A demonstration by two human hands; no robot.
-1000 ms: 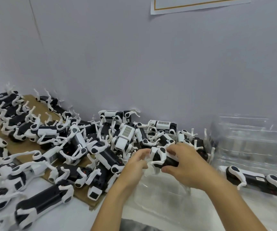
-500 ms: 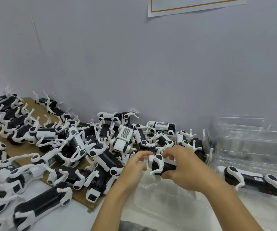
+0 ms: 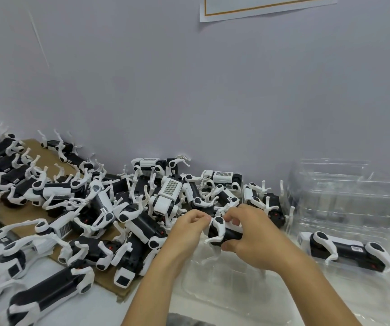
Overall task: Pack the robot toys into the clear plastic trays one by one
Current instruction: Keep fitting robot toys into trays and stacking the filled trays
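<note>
1. A pile of robot toys (image 3: 123, 208), too many and too tangled to count, covers a cardboard sheet (image 3: 55, 158) left of both hands.
2. One stack of clear trays (image 3: 344, 196) stands right of them; one packed toy (image 3: 346, 250) lies in front of it.
3. One clear tray (image 3: 224, 278) lies beneath the hands on the bench (image 3: 83, 309).
4. The left hand (image 3: 187, 234) pinches and the right hand (image 3: 252, 236) grips one held toy (image 3: 224, 231).

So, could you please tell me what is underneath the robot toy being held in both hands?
A clear plastic tray lies below the held robot toy; the right hand and forearm cover part of it.
</note>
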